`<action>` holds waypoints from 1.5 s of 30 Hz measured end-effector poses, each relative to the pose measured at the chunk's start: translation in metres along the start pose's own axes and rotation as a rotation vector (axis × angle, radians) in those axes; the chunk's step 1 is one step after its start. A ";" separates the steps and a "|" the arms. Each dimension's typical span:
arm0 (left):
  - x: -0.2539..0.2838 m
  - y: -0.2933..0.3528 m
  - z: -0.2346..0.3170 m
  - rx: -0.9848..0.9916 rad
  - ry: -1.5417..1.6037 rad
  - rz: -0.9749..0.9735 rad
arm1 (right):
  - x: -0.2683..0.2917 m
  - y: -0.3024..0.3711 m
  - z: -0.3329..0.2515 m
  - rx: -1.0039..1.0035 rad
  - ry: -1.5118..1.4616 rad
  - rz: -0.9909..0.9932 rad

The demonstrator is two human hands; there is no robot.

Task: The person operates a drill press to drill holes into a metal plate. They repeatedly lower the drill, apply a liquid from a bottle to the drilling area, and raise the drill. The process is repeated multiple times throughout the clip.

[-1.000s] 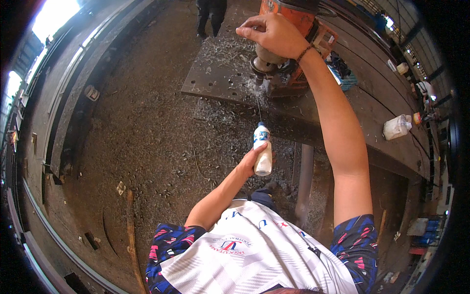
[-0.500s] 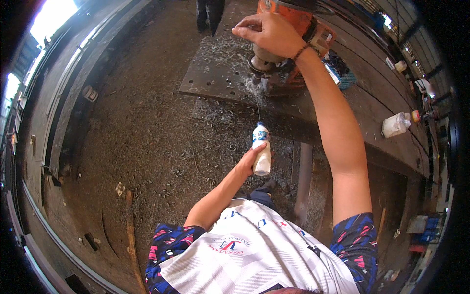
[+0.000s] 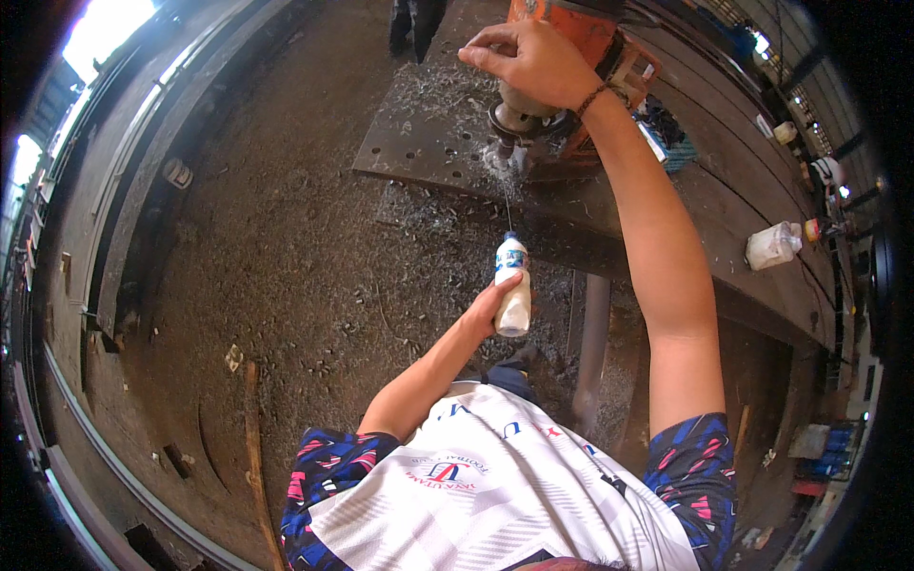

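Observation:
My left hand point(image 3: 491, 303) is wrapped round a small plastic squeeze bottle point(image 3: 513, 309) with whitish liquid inside and a blue cap. A thin stream runs from its cap up to the foot of a drill's cutter point(image 3: 505, 152), where wet whitish shavings gather. The orange drilling machine point(image 3: 562, 11) stands on a dark steel plate point(image 3: 390, 157) with a row of holes. My right hand point(image 3: 533, 65) is raised in front of the machine, fingers curled and closed. Whatever it may grip is hidden.
Metal shavings lie over the plate and the ground point(image 3: 314, 314). A whitish jug point(image 3: 773, 246) and a blue-green basket point(image 3: 680, 155) stand on the long steel beam to the right. A person's dark-trousered legs point(image 3: 415, 27) show at the far side. A white tub point(image 3: 177, 173) sits at left.
The view has shifted slightly. Both hands keep nearly the same place and grip, and the thin stream still runs from the bottle to the cutter.

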State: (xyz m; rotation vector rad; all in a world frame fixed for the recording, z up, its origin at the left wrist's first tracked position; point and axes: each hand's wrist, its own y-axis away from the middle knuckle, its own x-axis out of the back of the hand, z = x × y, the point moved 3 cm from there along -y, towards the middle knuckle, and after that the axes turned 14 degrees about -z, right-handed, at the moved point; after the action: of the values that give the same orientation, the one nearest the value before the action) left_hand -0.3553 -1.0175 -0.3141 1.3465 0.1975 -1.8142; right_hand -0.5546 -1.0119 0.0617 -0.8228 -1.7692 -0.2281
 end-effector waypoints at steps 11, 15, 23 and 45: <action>-0.001 0.000 0.003 -0.012 0.028 -0.006 | -0.005 -0.001 0.000 -0.003 -0.006 -0.015; 0.000 0.000 0.004 -0.012 0.005 0.008 | -0.006 0.000 0.000 0.000 0.023 -0.001; 0.002 0.001 0.004 -0.021 0.006 -0.018 | -0.009 -0.002 0.002 0.030 -0.018 -0.025; 0.009 -0.004 -0.001 0.013 0.013 -0.044 | -0.004 0.001 -0.004 -0.091 0.121 0.016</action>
State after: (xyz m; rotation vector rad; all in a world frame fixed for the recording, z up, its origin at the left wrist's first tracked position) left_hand -0.3578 -1.0185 -0.3234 1.3727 0.2242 -1.8472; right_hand -0.5502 -1.0145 0.0595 -0.8696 -1.6478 -0.3426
